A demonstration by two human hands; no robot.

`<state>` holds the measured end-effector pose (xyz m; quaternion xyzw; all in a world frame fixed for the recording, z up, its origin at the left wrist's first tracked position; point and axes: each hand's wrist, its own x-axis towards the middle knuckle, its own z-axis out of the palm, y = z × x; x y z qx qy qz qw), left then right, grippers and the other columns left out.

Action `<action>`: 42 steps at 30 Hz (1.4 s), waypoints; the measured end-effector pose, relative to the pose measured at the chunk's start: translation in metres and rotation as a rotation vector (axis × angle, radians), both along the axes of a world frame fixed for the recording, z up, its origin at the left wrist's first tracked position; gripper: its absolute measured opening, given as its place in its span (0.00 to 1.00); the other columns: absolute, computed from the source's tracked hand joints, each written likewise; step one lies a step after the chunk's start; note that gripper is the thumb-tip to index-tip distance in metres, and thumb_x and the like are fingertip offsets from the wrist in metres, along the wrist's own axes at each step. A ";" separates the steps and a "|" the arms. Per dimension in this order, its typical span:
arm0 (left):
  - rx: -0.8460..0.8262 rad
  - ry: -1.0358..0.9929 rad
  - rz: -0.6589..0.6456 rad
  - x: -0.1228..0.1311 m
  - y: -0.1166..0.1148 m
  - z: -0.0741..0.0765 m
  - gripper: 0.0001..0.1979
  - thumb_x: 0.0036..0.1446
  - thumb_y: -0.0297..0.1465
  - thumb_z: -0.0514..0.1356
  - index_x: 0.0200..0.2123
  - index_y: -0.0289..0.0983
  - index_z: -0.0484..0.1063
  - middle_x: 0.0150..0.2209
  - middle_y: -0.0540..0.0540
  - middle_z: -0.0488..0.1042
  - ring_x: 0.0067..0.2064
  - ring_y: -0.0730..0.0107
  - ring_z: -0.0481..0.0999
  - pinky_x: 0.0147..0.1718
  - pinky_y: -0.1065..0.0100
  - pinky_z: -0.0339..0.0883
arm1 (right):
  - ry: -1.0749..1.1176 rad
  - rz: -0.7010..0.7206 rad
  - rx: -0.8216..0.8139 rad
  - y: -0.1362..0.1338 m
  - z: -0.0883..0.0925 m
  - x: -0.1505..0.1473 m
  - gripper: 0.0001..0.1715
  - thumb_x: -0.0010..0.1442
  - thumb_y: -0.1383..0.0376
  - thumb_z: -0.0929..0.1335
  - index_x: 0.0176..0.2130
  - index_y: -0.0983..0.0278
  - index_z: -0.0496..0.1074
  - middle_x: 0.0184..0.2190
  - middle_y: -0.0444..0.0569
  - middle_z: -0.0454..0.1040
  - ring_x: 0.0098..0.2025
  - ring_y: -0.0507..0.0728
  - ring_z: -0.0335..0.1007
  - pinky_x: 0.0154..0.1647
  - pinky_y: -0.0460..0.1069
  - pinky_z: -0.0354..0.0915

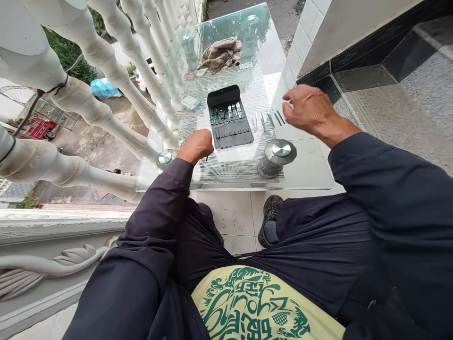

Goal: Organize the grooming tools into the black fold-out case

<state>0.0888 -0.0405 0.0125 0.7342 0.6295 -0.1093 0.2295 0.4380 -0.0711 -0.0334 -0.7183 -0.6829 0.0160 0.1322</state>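
Note:
A black manicure case (233, 138) lies unfolded on the glass table, with scissors (226, 119), nail clippers (235, 111) and other small tools in its upper part. Its lower part shows a row of loops. Beside the case's lower left edge, my left hand (198, 145) is closed; a small dark tip (207, 158) pokes out below the fingers, too little to name. My right hand (313, 112) hovers right of several slim metal tools (271, 118) laid in a row on the glass. Its fingers are loosely bent, thumb and forefinger apart, with nothing visible between them.
A crumpled brown cloth (221, 53) lies farther back on the glass table (304, 165), near small cards (247, 65) and a small packet (190, 102). A round-topped table leg (278, 158) shows at the front. White balusters (102, 61) line the left; stone steps (389, 104) rise on the right.

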 end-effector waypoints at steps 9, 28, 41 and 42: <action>0.108 0.082 -0.050 -0.004 -0.002 0.017 0.13 0.80 0.34 0.68 0.37 0.44 0.84 0.23 0.42 0.78 0.42 0.46 0.90 0.47 0.57 0.77 | 0.094 -0.317 -0.087 0.020 -0.024 0.051 0.15 0.72 0.65 0.79 0.53 0.71 0.93 0.47 0.70 0.89 0.58 0.80 0.88 0.61 0.67 0.80; 0.157 0.014 -0.011 -0.010 0.005 0.014 0.17 0.76 0.39 0.76 0.32 0.46 0.80 0.23 0.43 0.76 0.41 0.44 0.87 0.47 0.55 0.74 | -0.039 -0.188 -0.190 0.029 -0.025 -0.028 0.24 0.73 0.65 0.77 0.62 0.76 0.90 0.56 0.80 0.89 0.61 0.83 0.89 0.61 0.68 0.80; 0.172 -0.015 0.002 -0.012 0.003 0.015 0.13 0.80 0.40 0.75 0.40 0.42 0.85 0.26 0.42 0.77 0.45 0.41 0.90 0.50 0.53 0.75 | -0.133 -0.144 -0.175 0.029 -0.039 -0.025 0.34 0.74 0.66 0.74 0.71 0.84 0.86 0.62 0.89 0.86 0.68 0.90 0.86 0.69 0.74 0.78; 0.169 -0.006 0.001 -0.012 0.003 0.015 0.13 0.81 0.40 0.73 0.41 0.41 0.86 0.27 0.41 0.78 0.46 0.41 0.90 0.51 0.52 0.75 | -0.142 -0.143 -0.184 0.027 -0.038 -0.027 0.35 0.75 0.66 0.74 0.72 0.85 0.84 0.63 0.89 0.86 0.70 0.90 0.85 0.71 0.74 0.78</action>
